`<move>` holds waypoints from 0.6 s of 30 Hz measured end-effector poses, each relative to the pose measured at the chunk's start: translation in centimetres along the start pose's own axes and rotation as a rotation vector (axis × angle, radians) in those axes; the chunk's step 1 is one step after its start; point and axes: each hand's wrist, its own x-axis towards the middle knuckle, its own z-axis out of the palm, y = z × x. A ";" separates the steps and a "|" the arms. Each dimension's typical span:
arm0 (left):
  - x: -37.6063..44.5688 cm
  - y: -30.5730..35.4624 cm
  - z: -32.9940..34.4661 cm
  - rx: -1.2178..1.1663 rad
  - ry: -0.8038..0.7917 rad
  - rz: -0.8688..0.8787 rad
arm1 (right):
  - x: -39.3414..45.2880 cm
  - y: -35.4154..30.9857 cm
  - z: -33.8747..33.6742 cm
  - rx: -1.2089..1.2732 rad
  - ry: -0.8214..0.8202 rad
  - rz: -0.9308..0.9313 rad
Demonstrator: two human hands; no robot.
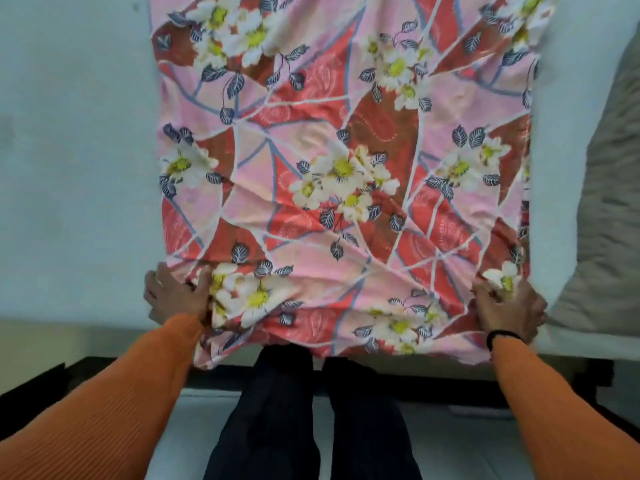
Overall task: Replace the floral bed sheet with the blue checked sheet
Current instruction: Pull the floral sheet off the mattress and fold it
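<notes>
Bare pale mattress [76, 168] across the whole view, black frame along the near edge. Floral sheet [343, 161] lying on it, gathered into a folded panel narrower than the bed; long axis straight away from the body, far end beyond the top of the frame, near edge drooping over the mattress side in front of the legs [311, 410]. Grey pillow [609, 237] on the right, just beside the panel. Blue checked sheet nowhere visible. Both near corners taken: left hand [176, 296] at the left corner, fingers curled into bunched cloth; right hand [509, 310] at the right corner, likewise gripping a fold, dark band on that wrist. Hands level, neither nearer; creases fanning from each grip toward the middle. Judgement: removal stage, floral sheet mid-fold; next pull or fold likely along the long axis, so equal tension from both corners needed to avoid skew.
</notes>
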 end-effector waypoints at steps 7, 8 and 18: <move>-6.0 -4.4 -0.8 -0.316 -0.185 -0.044 | -1.3 4.0 -2.3 0.165 -0.174 0.106; -7.1 -4.5 -0.5 -0.352 -0.235 -0.083 | -1.6 4.2 -2.7 0.145 -0.193 0.095; -9.4 -4.2 -0.8 -0.798 -0.165 -0.419 | -1.7 4.6 -3.1 0.269 -0.128 0.178</move>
